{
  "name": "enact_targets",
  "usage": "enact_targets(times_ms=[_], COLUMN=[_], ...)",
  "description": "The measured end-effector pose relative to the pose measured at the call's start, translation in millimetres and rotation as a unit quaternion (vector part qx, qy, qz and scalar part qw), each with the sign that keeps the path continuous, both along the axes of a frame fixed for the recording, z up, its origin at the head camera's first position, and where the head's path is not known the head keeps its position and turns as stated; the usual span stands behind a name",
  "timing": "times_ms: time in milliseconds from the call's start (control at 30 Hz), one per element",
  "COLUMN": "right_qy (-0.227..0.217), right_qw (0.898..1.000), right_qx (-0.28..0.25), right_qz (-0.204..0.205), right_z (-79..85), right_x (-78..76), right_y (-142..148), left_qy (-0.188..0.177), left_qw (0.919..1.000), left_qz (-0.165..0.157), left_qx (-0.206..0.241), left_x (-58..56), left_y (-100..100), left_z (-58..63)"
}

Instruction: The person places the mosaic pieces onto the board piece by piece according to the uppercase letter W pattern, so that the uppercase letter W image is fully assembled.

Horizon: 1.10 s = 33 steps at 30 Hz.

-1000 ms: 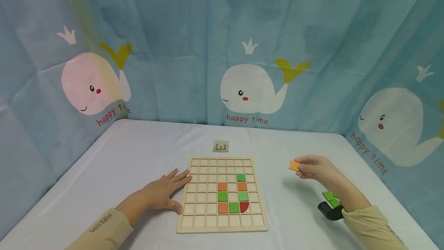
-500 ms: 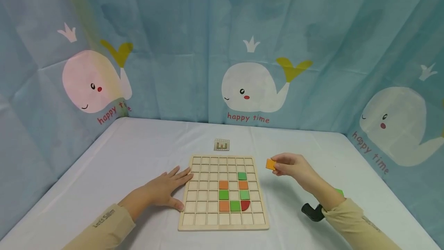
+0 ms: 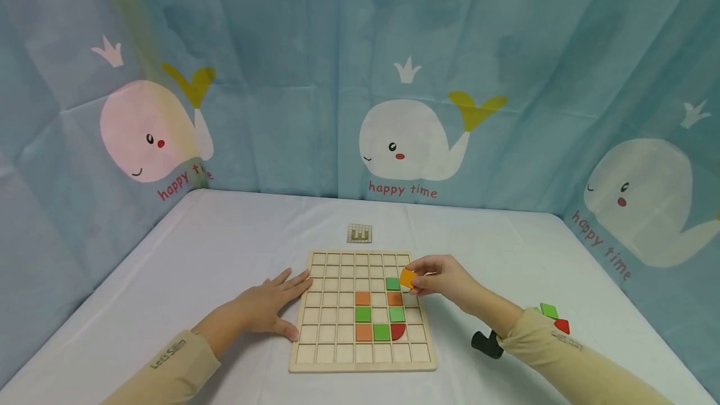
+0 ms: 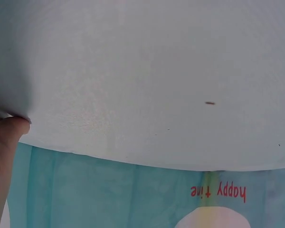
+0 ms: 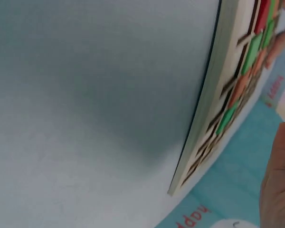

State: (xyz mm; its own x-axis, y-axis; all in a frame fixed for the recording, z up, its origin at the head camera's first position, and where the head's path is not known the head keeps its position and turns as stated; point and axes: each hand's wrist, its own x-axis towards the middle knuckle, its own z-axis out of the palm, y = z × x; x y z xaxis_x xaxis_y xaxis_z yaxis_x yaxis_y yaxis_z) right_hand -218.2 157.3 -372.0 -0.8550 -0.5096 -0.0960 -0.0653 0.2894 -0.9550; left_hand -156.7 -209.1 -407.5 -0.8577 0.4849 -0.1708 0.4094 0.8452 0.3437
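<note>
My right hand [image 3: 447,280] pinches an orange square tile [image 3: 407,279] between thumb and fingers, over the right side of a wooden grid board [image 3: 329,355]. The tile overlaps the edge of a green tile [image 3: 392,284] in the head view. My left hand [image 3: 264,308] lies with fingers spread, fingertips and thumb at the board's left edge. Several green and orange tiles sit in the board's cells, with a red quarter-round tile [image 3: 398,331] at lower right. In the right wrist view the board's side [image 5: 204,109] shows, and the held tile is out of sight.
A small patterned card [image 3: 360,234] lies behind the board. Right of it, partly under the right sleeve, are loose green tiles [image 3: 549,310], a red piece [image 3: 562,326] and a black strap-like object [image 3: 487,345]. A blue whale-print curtain [image 3: 281,80] encloses the white table.
My right hand has carried the orange tile leftward from the open table to over the board's right side. The left hand stays at the board's left edge.
</note>
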Motion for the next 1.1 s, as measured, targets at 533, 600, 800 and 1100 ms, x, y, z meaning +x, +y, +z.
enact_targets(times_ms=[533,600,800,1100], right_qy=[0.005,0.002,0.021,0.044], right_qw=[0.999,0.999,0.997,0.994], right_qx=[0.041,0.044,0.075,0.102], right_qz=[0.035,0.032,0.017,0.009], right_z=[-1.8,-3.3,-9.9,-13.3], right_x=[4.6,5.7,9.8,13.2], right_y=[-29,-32,-39,-57], left_qy=[0.000,0.001,-0.006,0.000], left_qw=[1.0000,1.0000,1.0000,1.0000], left_qz=[0.004,0.000,0.000,-0.003], left_qx=[0.004,0.005,0.004,0.000], left_x=[2.5,2.3,1.6,1.0], left_y=[0,1,0,0], left_z=[3.1,2.9,1.0,0.6])
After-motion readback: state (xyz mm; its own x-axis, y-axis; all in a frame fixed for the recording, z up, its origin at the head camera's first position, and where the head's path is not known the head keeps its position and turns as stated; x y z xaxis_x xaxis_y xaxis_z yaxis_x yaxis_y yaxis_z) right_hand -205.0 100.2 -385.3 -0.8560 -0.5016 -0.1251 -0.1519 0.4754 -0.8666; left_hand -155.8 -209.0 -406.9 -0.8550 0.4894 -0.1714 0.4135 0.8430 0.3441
